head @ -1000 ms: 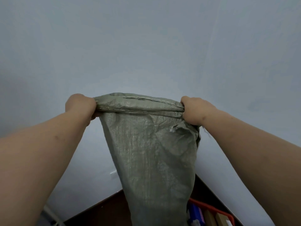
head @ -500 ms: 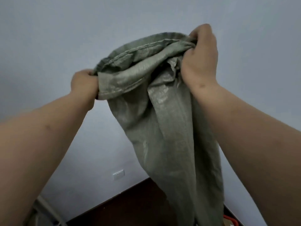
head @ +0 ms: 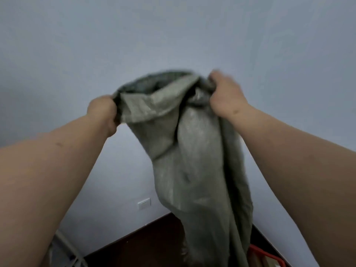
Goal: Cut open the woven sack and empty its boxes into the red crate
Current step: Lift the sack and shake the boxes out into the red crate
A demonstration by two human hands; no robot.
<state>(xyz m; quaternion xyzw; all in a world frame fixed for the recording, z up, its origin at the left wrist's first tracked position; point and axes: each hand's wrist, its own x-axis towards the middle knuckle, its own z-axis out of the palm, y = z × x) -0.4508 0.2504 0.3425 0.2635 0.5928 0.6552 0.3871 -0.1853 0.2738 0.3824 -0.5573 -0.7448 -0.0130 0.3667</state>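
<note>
A grey-green woven sack [head: 194, 166] hangs limp in the air in front of me, held up by its stitched end. My left hand [head: 103, 112] grips the sack's left corner in a fist. My right hand [head: 225, 95] clutches the bunched right corner, a little higher than the left. The sack's lower end drops out of view at the bottom edge. A corner of the red crate [head: 269, 256] shows at the bottom right, just right of the sack, with the edge of a brown box [head: 269, 264] inside it.
A plain pale wall fills most of the view, with a white socket [head: 144, 203] low on it. A dark brown floor [head: 150, 245] meets the wall below. Pale metal tubing [head: 65, 247] shows at the bottom left.
Both hands have shaken the sack: the right hand rose high half a second ago and has now dropped back down. The sack's top edge is bunched and blurred with motion.
</note>
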